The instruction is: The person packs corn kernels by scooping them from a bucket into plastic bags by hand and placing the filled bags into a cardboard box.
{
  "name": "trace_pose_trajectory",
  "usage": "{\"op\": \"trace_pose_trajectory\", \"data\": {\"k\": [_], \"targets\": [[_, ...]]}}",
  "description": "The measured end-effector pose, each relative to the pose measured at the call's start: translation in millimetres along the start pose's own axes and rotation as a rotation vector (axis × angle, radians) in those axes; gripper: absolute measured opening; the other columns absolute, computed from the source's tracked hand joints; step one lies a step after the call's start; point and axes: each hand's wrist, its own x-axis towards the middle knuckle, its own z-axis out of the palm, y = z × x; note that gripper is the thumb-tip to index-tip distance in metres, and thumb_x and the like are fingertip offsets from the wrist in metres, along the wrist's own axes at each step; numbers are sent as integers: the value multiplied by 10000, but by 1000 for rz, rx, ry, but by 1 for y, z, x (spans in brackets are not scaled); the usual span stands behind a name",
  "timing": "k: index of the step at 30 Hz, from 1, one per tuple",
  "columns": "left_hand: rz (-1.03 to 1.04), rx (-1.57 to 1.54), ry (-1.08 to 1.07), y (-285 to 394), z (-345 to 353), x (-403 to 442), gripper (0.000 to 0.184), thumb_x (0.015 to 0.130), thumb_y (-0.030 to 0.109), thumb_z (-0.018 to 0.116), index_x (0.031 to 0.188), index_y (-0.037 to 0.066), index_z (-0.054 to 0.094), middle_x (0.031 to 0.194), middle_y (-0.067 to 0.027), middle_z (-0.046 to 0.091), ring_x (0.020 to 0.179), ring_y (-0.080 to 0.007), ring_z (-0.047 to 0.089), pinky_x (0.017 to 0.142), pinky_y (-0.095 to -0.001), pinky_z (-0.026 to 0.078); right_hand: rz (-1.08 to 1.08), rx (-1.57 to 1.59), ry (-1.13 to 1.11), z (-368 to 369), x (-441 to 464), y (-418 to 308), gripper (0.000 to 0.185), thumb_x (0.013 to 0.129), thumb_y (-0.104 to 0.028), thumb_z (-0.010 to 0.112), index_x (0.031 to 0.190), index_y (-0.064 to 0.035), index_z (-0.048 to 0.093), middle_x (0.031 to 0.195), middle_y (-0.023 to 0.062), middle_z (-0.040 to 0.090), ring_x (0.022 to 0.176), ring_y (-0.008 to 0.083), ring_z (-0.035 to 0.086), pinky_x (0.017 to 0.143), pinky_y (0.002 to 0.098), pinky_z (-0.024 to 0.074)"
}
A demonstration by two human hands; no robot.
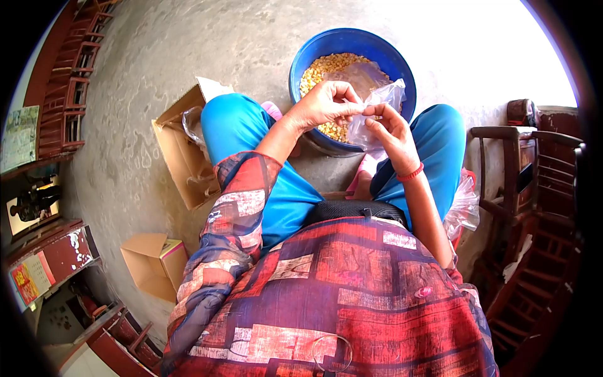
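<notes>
My left hand [325, 105] and my right hand [394, 133] meet over a blue tub [378, 45]. Both hands have their fingertips pinched on the edge of a clear plastic bag [391, 94], close to each other. The bag hangs crumpled between and below my fingers, partly over the tub. Yellow kernels that look like dried corn [333, 61] cover the bottom of the tub. Some of them show blurred through more clear plastic lying on top. A red bracelet [411, 173] circles my right wrist.
On the left stand an open cardboard box [183, 164] with clear plastic inside and a smaller open box [151, 267]. Dark wooden chairs [524, 182] line the right, near a clear plastic bundle [463, 204]. My knees flank the tub on the concrete floor [141, 94].
</notes>
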Motion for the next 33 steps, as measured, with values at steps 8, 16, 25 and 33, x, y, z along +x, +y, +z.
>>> {"op": "trace_pose_trajectory", "data": {"k": [8,16,25,33], "targets": [[15,-84,85,6,2,-2,168,797,131,620,920,37,554,686,-15,583,632,-83,593,533,-185,472,-148,-51,130,5,6,-1,616,758,54,501,1316,-90,282,1268,190,380,920,197,585,756,263,483],[35,68,3,-2,3,0,310,759,106,663,1041,19,568,676,38,517,597,-44,526,542,-187,460,-303,-617,179,-3,21,-14,715,651,84,563,1294,-151,360,1177,140,412,805,206,552,668,280,494],[112,285,178,-10,0,4,200,762,125,661,930,32,604,633,-1,562,547,-54,516,476,-210,435,-397,-801,286,-14,24,-43,121,731,-121,636,790,-22,601,704,90,569,603,184,555,574,276,448],[38,237,12,-5,10,2,198,819,212,615,903,36,653,731,-10,612,593,-66,524,530,-212,437,-544,-690,293,-5,66,-62,270,739,-101,617,1007,-92,580,904,90,559,697,164,589,597,267,473]]}}
